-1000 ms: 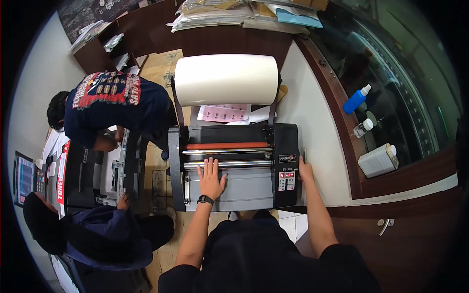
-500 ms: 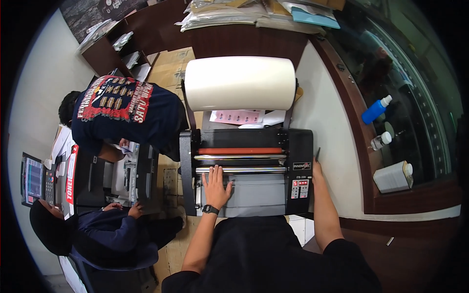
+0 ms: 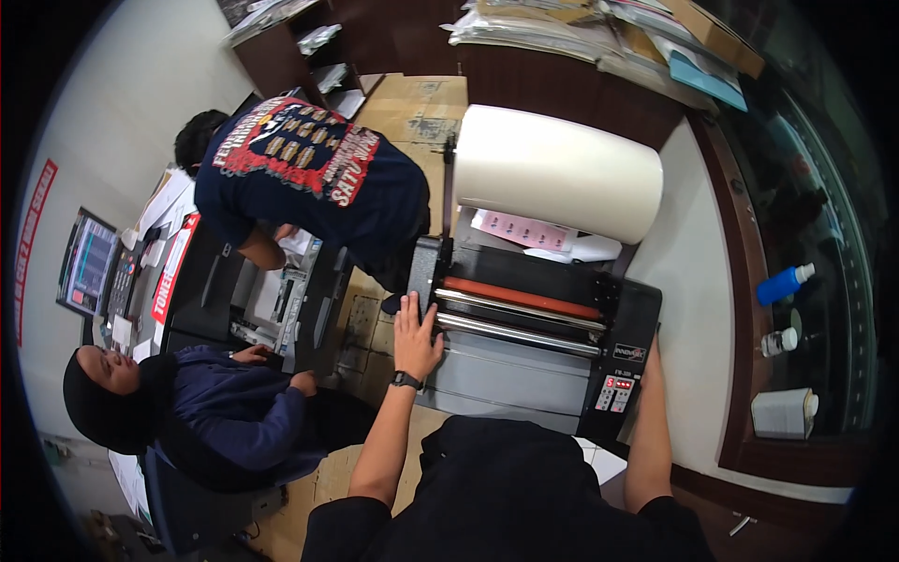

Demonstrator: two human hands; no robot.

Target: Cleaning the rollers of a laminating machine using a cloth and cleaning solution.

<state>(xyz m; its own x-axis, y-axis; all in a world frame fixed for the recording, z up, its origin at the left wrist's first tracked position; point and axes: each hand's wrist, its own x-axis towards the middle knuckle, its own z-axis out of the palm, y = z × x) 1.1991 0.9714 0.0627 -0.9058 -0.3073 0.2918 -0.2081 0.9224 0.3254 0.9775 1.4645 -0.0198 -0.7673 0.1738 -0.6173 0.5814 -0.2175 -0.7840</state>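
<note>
In front of me stands a black roll laminator (image 3: pixel 517 267) with chrome rollers (image 3: pixel 515 334), an orange-red roller (image 3: pixel 524 296) and a grey feed tray (image 3: pixel 510 375). My left hand (image 3: pixel 418 342) rests with fingers stretched out against the machine's left end, beside the rollers, and holds nothing. Along the right side of the housing lies my right hand (image 3: pixel 653 367), its fingers hidden behind the machine next to the control panel (image 3: pixel 615 393). A wide roll of whitish film (image 3: pixel 559 173) is mounted at the back, above a pink printed sheet (image 3: pixel 524 229).
At the left, one co-worker in a dark printed shirt (image 3: pixel 314 178) bends over an opened copier (image 3: pixel 286 304); another person in a navy top (image 3: pixel 234 403) sits nearby. A blue bottle (image 3: pixel 785 285), a small jar (image 3: pixel 778 342) and a white can (image 3: pixel 783 415) stand on the right ledge.
My view has turned, so the laminator appears tilted and farther right. My left hand has shifted from the feed tray to the machine's left end. The seated person's head has come up.
</note>
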